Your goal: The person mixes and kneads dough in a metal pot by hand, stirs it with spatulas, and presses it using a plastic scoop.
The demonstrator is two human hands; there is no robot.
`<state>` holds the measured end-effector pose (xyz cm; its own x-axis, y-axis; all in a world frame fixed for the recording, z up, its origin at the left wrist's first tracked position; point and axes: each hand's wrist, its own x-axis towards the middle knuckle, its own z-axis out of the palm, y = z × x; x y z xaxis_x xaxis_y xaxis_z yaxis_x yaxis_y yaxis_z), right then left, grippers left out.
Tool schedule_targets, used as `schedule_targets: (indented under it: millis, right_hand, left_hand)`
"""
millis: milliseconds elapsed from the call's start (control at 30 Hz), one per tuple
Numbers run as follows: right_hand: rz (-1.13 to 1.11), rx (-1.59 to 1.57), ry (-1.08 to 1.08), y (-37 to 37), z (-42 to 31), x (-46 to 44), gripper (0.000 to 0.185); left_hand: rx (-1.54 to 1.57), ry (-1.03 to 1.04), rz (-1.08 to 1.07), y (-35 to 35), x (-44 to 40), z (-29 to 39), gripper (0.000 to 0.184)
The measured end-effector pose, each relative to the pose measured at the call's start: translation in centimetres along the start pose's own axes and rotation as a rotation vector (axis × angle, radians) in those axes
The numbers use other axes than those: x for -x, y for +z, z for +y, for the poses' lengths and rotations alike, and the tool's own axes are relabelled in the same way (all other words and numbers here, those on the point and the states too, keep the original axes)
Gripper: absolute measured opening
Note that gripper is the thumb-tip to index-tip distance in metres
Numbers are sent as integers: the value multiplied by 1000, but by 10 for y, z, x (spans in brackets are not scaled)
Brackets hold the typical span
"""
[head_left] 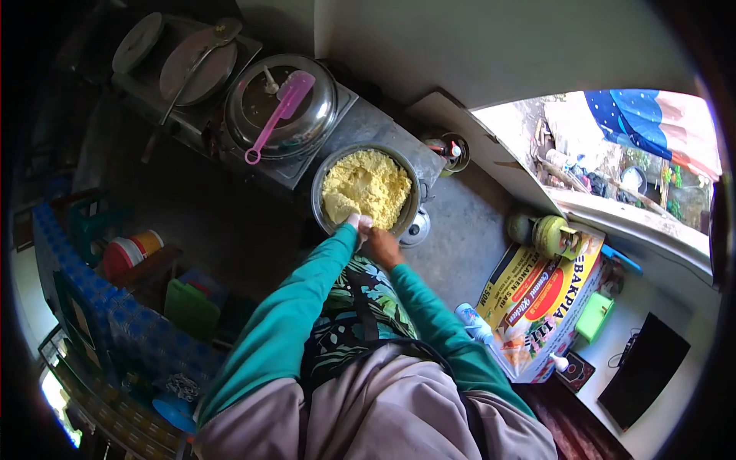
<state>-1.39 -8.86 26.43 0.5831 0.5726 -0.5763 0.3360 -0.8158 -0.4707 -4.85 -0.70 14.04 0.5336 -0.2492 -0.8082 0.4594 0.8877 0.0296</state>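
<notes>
A round metal pot (319,201) filled with crumbly yellow food (372,186) stands at the near end of the stove counter. Both hands meet at the pot's near rim. My left hand (354,222) looks whitish at the fingers and is closed, beside a smooth yellow lump in the food; what it holds is too small to make out. Against it, my right hand (379,244) has its fingers bent inward, and their tips are hidden. A silver lid (416,230) lies partly behind the pot's right side.
A large lidded steamer (318,115) with a pink spatula (285,111) on top stands up-left of the pot. Further left are a ladle (192,73) and round lids. Green gas cylinders (553,234) and a printed yellow box (540,299) are at the right, below a window.
</notes>
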Motion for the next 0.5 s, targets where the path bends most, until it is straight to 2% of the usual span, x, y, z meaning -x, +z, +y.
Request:
schedule_targets:
  millis: [33, 67, 133, 233, 367, 500]
  right_hand:
    - [34, 162, -159, -42, -17, 12, 31]
    - [-80, 342, -202, -85, -41, 23, 26]
    - [-19, 503, -368, -103, -29, 34, 23]
    - [-6, 532, -345, -74, -15, 7, 16]
    - [87, 413, -291, -10, 18, -35, 14]
    - [-42, -141, 313, -4, 23, -21, 31]
  left_hand:
    - [80, 14, -34, 13, 6, -7, 20]
    - [171, 31, -81, 27, 11, -14, 20]
    - [357, 66, -201, 52, 21, -24, 19]
    - [384, 83, -277, 63, 26, -14, 18]
    - [76, 8, -181, 33, 0, 22, 18]
    - [-138, -74, -77, 21, -38, 17, 18]
